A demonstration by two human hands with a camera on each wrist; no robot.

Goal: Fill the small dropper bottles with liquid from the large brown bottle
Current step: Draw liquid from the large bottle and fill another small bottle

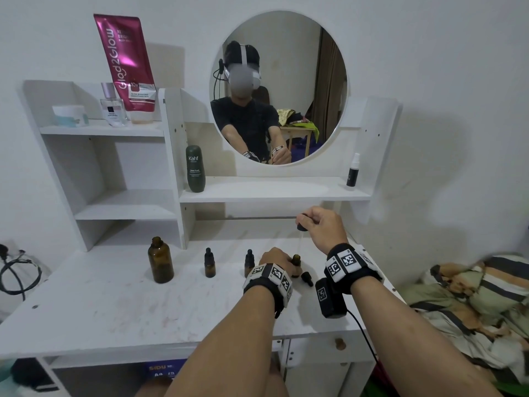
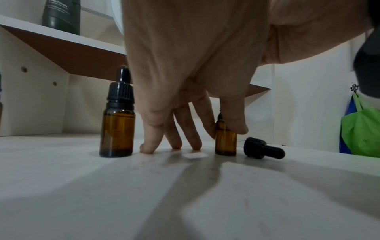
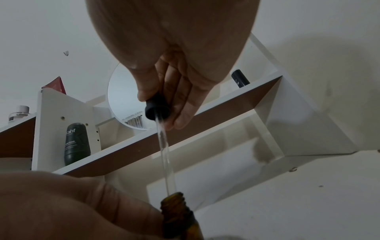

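On the white dressing table (image 1: pixel 120 305) the person's left hand (image 1: pixel 276 260) steadies a small open amber glass dropper bottle (image 2: pixel 225 141), pinching it between thumb and forefinger, while the other three fingers (image 2: pixel 153 138) are spread and rest their tips on the tabletop to the left of it. Above that bottle the right hand (image 1: pixel 323 227) holds a long dropper with a black rubber bulb and clear glass tube (image 3: pixel 162 142), the thumb and fingertips pinching the bulb; the tube hangs nearly upright with its tip at the bottle's threaded mouth (image 3: pixel 173 197). Just right of the held bottle a loose black dropper cap (image 2: pixel 264 148) lies on its side on the table. To the left of the left hand stand two more small amber dropper bottles with black caps on, one close beside the hand (image 2: pixel 117 120) and one further left (image 1: pixel 209 262). Further left again, well apart from the hands, the large brown glass bottle (image 1: pixel 160 260) stands upright and uncapped near the white shelf unit (image 1: pixel 94 173). On the shelf below the round mirror (image 1: pixel 279 87) stand a dark green bottle (image 1: pixel 195 169) at the left end and a slim black spray bottle (image 1: pixel 353 170) at the right end.
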